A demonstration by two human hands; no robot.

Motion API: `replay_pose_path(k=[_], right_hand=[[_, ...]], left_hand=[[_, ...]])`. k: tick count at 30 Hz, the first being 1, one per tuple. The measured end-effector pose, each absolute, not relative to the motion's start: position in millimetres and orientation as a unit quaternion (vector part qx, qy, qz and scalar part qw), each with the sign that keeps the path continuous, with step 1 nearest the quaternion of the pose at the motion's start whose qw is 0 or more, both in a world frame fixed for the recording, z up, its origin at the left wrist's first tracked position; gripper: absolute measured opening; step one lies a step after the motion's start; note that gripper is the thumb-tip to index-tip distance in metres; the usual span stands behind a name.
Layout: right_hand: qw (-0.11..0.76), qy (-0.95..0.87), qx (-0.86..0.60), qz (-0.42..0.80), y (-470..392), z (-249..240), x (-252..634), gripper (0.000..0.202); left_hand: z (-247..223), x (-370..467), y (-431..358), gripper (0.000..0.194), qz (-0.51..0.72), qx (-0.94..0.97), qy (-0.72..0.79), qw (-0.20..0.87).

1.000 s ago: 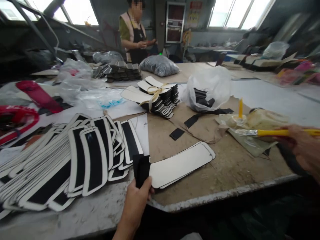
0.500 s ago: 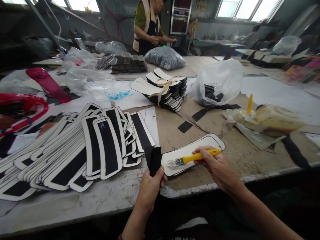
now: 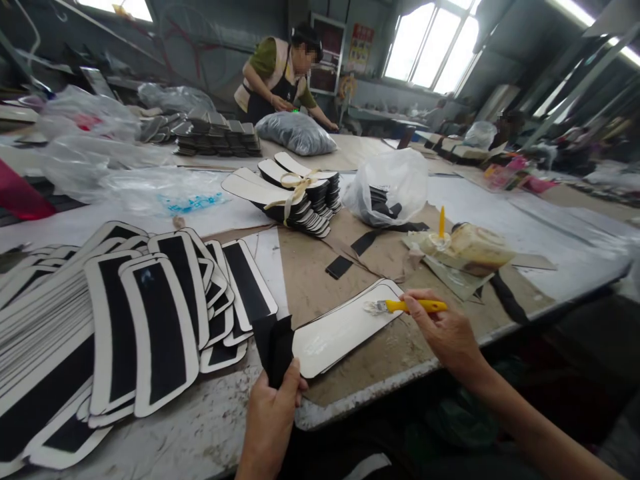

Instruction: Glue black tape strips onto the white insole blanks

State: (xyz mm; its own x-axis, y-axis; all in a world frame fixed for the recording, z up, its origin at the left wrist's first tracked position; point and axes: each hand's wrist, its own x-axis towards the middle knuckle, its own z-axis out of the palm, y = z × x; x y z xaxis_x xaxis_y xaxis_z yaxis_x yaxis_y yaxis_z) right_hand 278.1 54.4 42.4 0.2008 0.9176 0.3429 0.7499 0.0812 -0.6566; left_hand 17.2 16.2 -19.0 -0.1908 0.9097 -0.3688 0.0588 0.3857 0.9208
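Bright blown-out window glare, dim interior, wide-angle edge distortion.

left hand (image 3: 270, 420): bare, no glove, no ring seen | right hand (image 3: 447, 333): bare, no glove | forearms: both uncovered to the frame edge, no sleeve or watch in view

Glossy wet white panel (image 3: 345, 327)

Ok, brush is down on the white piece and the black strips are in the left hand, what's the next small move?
Probably draw the brush along the white piece toward the left hand: its bristles rest at the far end, and the black strips are still held off the piece.
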Motion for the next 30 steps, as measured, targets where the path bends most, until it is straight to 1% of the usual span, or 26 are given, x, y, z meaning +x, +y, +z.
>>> replay_pose_path(k=[3,7,15,17,19,23,26,28,30], right_hand=[[0.391,-0.661,-0.64,0.033,53,46,281,0.02],[0.383,-0.721,-0.577,-0.036,52,52,281,0.012],[0.28,-0.808,-0.508,-0.109,36,49,268,0.02],[0.278,-0.817,-0.497,-0.09,30,45,256,0.022],[0.307,-0.815,-0.49,-0.039,24,41,237,0.022],[0.423,-0.767,-0.465,0.128,12,40,199,0.02],[0.488,-0.682,-0.495,0.23,8,43,184,0.015],[0.492,-0.64,-0.525,0.267,10,42,183,0.013],[0.476,-0.632,-0.544,0.279,15,38,191,0.015]], left_hand=[[-21,18,16,0.045,0.414,0.374,0.656,0.509],[-22,19,16,0.044,0.417,0.356,0.666,0.506],[-19,23,16,0.046,0.418,0.351,0.679,0.491],[-20,23,16,0.046,0.424,0.352,0.676,0.489],[-21,22,16,0.047,0.421,0.359,0.672,0.492],[-17,20,15,0.048,0.413,0.368,0.661,0.507],[-13,20,14,0.045,0.424,0.361,0.643,0.525],[-13,20,13,0.042,0.436,0.348,0.636,0.534],[-15,21,13,0.039,0.448,0.333,0.631,0.538]])
